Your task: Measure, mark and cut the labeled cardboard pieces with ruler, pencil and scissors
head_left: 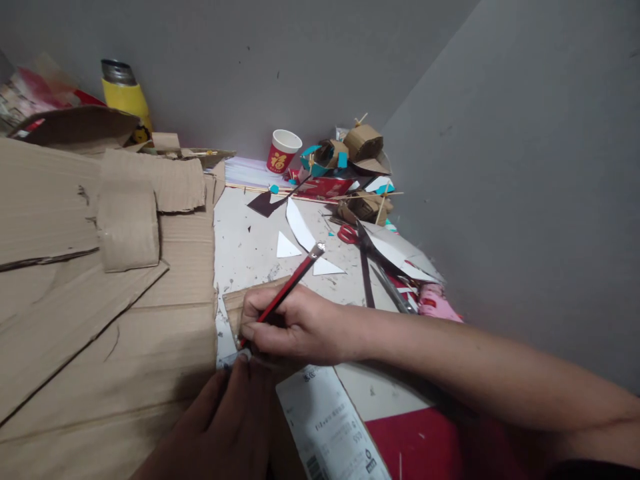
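the left hand, nearest the camera, lies flat with fingers pressing a cardboard piece beside a white label. just beyond, the right hand is clenched around a red-and-black pencil, tip down on that piece. farther off lie red-handled scissors and a paper cup.

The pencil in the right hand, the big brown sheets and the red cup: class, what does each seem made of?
Pencil: probably wood, glossy red-and-black paint, metal band at the end. Brown sheets: corrugated cardboard, matte, with torn, ragged edges. Red cup: likely paper, printed red, white inside.
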`<state>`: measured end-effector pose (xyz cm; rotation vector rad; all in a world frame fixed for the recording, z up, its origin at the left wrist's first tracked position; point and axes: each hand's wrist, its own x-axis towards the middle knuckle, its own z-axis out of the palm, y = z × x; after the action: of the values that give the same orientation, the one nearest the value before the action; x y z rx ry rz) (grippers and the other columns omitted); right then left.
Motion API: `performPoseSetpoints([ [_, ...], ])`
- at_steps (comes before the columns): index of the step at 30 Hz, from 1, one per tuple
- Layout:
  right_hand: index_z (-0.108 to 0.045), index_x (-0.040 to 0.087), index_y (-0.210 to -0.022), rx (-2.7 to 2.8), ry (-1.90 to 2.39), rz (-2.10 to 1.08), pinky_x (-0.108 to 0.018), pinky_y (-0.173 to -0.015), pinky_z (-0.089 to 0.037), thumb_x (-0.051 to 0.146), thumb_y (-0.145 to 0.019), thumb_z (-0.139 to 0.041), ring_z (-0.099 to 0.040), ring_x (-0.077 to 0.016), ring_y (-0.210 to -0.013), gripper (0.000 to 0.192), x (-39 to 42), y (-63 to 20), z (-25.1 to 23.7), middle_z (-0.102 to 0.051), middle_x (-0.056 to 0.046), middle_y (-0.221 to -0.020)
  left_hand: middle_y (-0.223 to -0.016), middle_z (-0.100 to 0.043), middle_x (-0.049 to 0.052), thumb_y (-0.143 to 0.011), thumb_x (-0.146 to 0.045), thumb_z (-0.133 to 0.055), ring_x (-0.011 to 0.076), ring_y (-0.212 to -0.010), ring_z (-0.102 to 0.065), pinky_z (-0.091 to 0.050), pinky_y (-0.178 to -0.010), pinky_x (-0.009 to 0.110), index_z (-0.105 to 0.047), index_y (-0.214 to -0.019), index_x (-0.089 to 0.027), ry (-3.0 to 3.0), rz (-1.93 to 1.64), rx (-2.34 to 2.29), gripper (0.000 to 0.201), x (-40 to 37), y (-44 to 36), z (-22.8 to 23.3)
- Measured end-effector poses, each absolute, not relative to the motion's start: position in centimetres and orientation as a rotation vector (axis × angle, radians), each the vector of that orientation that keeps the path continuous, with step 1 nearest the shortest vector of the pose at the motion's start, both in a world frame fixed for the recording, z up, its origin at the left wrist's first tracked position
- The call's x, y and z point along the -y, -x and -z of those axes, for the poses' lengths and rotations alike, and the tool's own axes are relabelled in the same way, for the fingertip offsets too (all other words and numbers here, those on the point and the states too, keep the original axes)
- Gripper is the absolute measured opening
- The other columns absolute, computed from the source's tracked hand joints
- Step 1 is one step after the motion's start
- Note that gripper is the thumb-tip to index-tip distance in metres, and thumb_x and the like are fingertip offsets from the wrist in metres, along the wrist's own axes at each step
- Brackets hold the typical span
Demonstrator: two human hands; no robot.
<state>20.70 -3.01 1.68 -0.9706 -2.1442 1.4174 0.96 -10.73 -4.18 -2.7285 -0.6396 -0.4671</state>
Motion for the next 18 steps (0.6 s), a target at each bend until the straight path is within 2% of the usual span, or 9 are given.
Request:
performPoseSetpoints([
  [8, -0.044, 0.019, -0.068, 2.150, 1.020, -1.381, -0.020, -0.053, -0.038, 0.013, -0.086, -0.049, -0.043, -0.0087, -0.058, 0.020, 3.1, -21.5, -2.0, -0.047, 0.004, -0.063, -0.112, -0.075, 0.006, -0.097, -0.020, -0.037, 0.0229, -0.109, -0.059, -0.038, -0.095, 0.036, -0.071, -0.112, -0.014, 2.743, 0.490, 0.635, 0.037, 10.6, -1.1, 4.0],
  [18, -0.045, 0.019, -0.069, 2.154, 1.114, -1.330, -0.022, -0.057, -0.041, 0.015, -0.088, -0.049, -0.044, -0.0100, -0.061, 0.020, 3.6, -23.2, -2.3, -0.047, 0.003, -0.066, -0.114, -0.074, 0.007, -0.097, -0.021, -0.036, 0.0233, -0.108, -0.059, -0.037, -0.096, 0.035, -0.070, -0.115, -0.014, 2.756, 0.448, 0.613, 0.038, 10.5, -1.2, 3.6],
])
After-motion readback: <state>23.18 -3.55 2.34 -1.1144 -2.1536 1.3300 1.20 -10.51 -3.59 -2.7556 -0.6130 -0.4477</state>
